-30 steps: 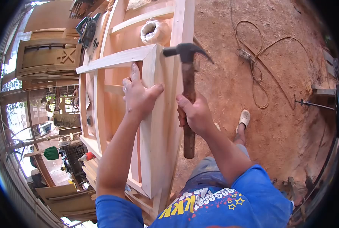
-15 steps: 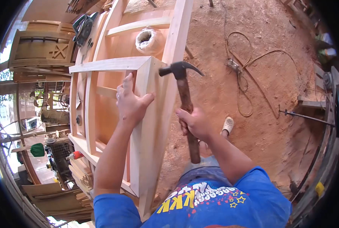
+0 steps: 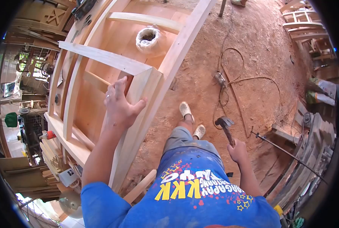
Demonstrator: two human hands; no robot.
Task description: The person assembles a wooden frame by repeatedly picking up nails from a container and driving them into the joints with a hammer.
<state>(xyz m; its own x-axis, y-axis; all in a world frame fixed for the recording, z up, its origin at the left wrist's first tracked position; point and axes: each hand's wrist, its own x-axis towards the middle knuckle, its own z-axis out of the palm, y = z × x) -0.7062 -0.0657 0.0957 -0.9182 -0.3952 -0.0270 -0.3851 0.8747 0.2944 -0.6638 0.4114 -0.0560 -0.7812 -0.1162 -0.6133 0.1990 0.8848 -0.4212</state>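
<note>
My left hand presses on the upright side board of a pale wooden frame, near its mitred corner, fingers spread over the inner face. My right hand hangs down beside my leg and grips the wooden handle of a claw hammer, whose steel head points away over the dirt floor. The frame stands on a larger curved wooden frame that rests on a workbench.
A white plastic bag lies inside the large frame. A power cord loops over the dirt floor. A metal rod lies at right. Wooden chair frames stand far right. Stacked timber and a red-tipped tool sit at left.
My right hand has dropped the hammer from the frame's corner down to my side. My view has swung right and down. My left hand stays on the frame.
</note>
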